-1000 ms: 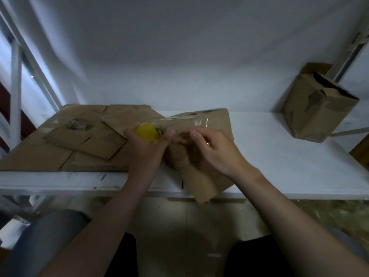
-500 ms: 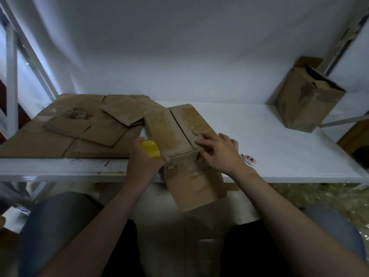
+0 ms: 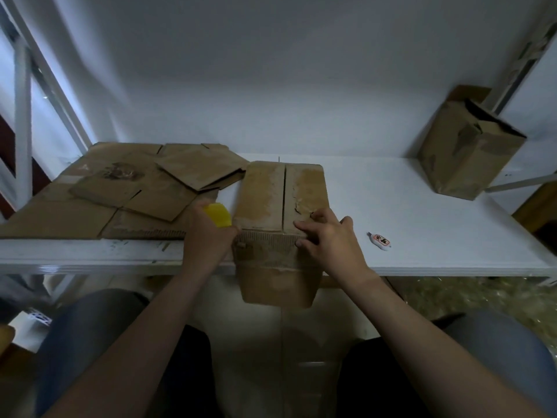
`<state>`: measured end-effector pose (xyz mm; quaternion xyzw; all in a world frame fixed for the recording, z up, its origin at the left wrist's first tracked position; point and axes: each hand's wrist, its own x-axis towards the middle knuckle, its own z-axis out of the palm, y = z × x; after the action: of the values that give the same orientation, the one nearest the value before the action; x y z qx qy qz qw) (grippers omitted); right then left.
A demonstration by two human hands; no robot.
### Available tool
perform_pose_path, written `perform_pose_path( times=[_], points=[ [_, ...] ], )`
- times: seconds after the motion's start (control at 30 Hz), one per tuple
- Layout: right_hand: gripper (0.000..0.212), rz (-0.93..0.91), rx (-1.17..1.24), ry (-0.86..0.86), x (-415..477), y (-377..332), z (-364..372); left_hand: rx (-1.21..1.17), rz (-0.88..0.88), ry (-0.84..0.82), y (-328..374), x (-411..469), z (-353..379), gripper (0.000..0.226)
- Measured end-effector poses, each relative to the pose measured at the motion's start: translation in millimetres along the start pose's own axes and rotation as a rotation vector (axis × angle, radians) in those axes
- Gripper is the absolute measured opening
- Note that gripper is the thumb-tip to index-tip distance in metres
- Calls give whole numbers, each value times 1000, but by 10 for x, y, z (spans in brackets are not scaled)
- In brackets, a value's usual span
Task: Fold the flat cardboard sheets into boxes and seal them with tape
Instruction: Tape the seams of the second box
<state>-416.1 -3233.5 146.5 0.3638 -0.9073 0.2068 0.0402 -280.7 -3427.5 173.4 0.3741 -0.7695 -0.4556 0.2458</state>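
A folded cardboard box (image 3: 272, 197) lies on the white shelf (image 3: 422, 224), its two closed flaps facing up with a seam down the middle and its near end hanging over the front edge. My left hand (image 3: 208, 236) grips a yellow tape dispenser (image 3: 217, 214) against the box's left near corner. My right hand (image 3: 328, 236) presses its fingers on the right flap and pinches the near edge of the box. A pile of flat cardboard sheets (image 3: 120, 194) covers the shelf's left part.
An upright, open cardboard box (image 3: 464, 152) stands at the back right. A small white cutter (image 3: 379, 241) lies on the shelf just right of my right hand. A white metal rack post (image 3: 22, 116) rises at the left. My knees are below the shelf edge.
The box has turned square to me and lies flat with its flaps up. My left hand with the yellow dispenser has come to the box's left near corner; my right hand stays on the right flap.
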Motion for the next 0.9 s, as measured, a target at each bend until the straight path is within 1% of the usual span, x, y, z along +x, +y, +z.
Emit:
perform_pose_path(
  times=[0.07,0.13,0.17,0.23,0.27,0.3,0.33,0.37,0.4,0.43,0.47,0.53,0.6,0.67,0.73,0.83,0.9],
  points=[
    [40,2,15,0,41,-52,19,-47,-39,5,55,-28,-99,70],
    [41,21,28,-41,82,-85,-4,-82,-48,-10,93,-88,-193,66],
    [42,31,7,-70,95,-102,-27,-100,-53,-30,112,-123,-237,63],
    [45,36,-130,-96,99,-158,-108,-145,-69,-78,167,-196,-316,59],
    [46,17,-183,-63,89,-203,-160,-168,-73,-97,198,-230,-345,56],
    [49,-20,-166,-10,63,-270,-224,-192,-74,-113,239,-272,-370,52],
    [54,-64,-52,26,18,-355,-290,-223,-81,-133,280,-318,-389,49],
    [58,-93,150,31,-49,-463,-354,-264,-88,-159,329,-378,-411,45],
    [62,-99,377,2,-117,-581,-404,-313,-98,-195,373,-432,-416,42],
    [66,-100,515,-49,-178,-689,-425,-359,-111,-245,415,-485,-413,39],
    [70,-117,560,-87,-247,-788,-435,-389,-122,-299,450,-534,-410,38],
    [72,-166,494,-81,-344,-888,-421,-429,-122,-391,518,-613,-410,37],
    [66,-169,495,-26,-374,-891,-447,-462,-115,-416,561,-652,-414,31],
    [59,-178,480,2,-367,-840,-506,-437,-60,-334,563,-662,-427,21],
    [55,-234,402,30,-361,-803,-559,-382,15,-252,533,-681,-434,14],
    [49,-314,324,38,-346,-789,-616,-331,46,-251,506,-696,-397,8],
    [48,-347,258,36,-338,-777,-666,-269,69,-229,501,-667,-377,10]
  ],
)
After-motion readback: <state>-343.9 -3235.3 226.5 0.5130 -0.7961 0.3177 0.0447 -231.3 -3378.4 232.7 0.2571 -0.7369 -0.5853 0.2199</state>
